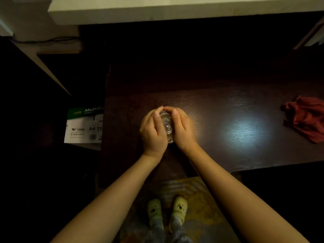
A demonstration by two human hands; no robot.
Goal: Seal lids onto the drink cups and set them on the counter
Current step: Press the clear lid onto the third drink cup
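Note:
A clear plastic drink cup with a domed clear lid stands on the dark wooden counter, near its left end. My left hand wraps the cup's left side and my right hand wraps its right side. Thumbs lie over the lid's top and the fingertips of both hands meet at the far rim. Most of the cup's body is hidden under my palms. I cannot tell what the cup holds.
A crumpled red cloth lies at the counter's right end. A white and green box of A4 paper sits on the floor left of the counter. A pale ledge runs along the back. My feet stand below the counter's front edge.

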